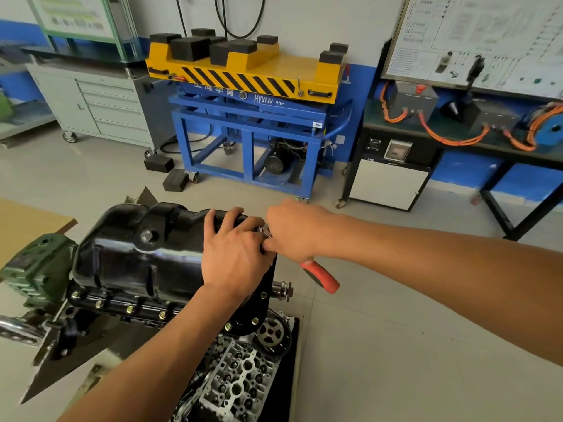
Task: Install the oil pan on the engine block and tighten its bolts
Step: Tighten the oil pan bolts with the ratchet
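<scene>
Ratchet (323, 277) at oil pan (137, 257) end.
Right hand (294, 229) grips its handle; beside that grip, left hand (234, 248) lies spread on pan.

The grey floor (396, 345) carries a blue wheeled cart (249, 138), a grey drawer cabinet (103, 102) on castors to its left and a black-legged worktop (457, 144) to its right. 2 black blocks (158, 163) lie on the floor beside the cart's front left wheel. Nearer, a green stand (39, 269) carries the engine block (249, 306), and a black mat (294, 345) holds a metal cylinder head (237, 382).
</scene>
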